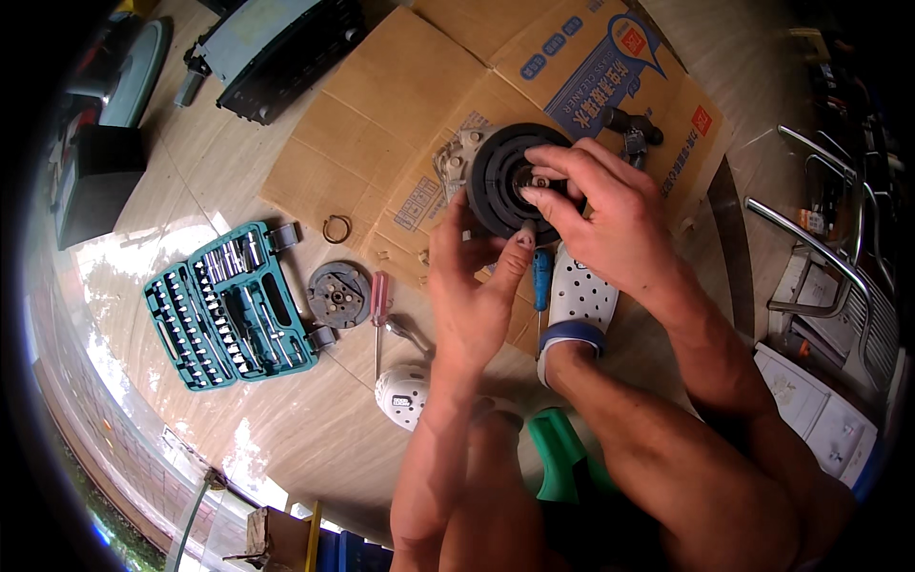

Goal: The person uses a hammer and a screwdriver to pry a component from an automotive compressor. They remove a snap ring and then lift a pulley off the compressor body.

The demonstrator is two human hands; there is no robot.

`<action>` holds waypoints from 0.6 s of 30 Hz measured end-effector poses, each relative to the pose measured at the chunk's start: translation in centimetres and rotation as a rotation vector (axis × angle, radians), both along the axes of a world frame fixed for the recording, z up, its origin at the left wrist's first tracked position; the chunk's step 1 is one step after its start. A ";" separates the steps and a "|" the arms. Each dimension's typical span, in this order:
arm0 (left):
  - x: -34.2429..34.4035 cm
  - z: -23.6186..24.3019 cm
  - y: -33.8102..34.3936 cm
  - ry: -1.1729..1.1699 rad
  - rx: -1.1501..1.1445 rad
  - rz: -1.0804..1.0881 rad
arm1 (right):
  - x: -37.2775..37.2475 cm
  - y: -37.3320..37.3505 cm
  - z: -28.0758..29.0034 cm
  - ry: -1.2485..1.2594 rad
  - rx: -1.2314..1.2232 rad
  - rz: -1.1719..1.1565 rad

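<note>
A grooved black pulley [488,183] sits on a cast metal housing [452,164], which looks like a compressor, over the cardboard. My left hand [469,303] grips the near left edge of the pulley, thumb on its face and fingers around the side. At the pulley's hub, my right hand [610,214] has thumb and fingers closed in a pinch; what lies between the fingertips is too small and covered to name. A round grey clutch plate [339,295], a brass-coloured ring [335,229] and a red-handled screwdriver [379,303] lie to the left. A blue-handled screwdriver [542,278] lies below the pulley.
Flattened cardboard [357,143] covers part of the tiled floor. An open teal socket set [232,310] lies at left. Dark metal parts [632,131] rest beyond my right hand. My white clogs [581,291], a green stool [560,458] and a chrome-framed chair [839,267] are close by.
</note>
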State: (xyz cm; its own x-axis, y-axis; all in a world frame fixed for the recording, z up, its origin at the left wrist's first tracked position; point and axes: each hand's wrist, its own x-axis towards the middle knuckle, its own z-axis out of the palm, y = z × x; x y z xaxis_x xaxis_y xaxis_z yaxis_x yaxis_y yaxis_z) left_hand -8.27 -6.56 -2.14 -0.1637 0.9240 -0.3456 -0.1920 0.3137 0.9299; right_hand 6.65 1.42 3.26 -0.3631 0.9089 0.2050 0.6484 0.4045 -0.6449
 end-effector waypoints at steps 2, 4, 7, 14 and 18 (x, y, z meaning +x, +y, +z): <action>0.1 0.0 0.1 -0.013 -0.005 0.000 | -0.2 -0.2 0.5 -0.090 -0.044 -0.051; -0.1 0.2 0.0 -0.013 -0.004 0.004 | -0.5 -0.2 0.7 -0.060 -0.030 -0.050; -0.1 0.0 -0.1 -0.018 0.002 0.006 | -0.4 -0.2 0.9 -0.019 0.022 0.019; 0.0 0.4 0.1 -0.022 -0.020 -0.001 | 0.2 -0.1 0.0 0.043 0.018 0.025; 0.0 0.2 0.1 -0.012 -0.012 -0.002 | 0.0 0.0 0.4 -0.049 0.021 -0.007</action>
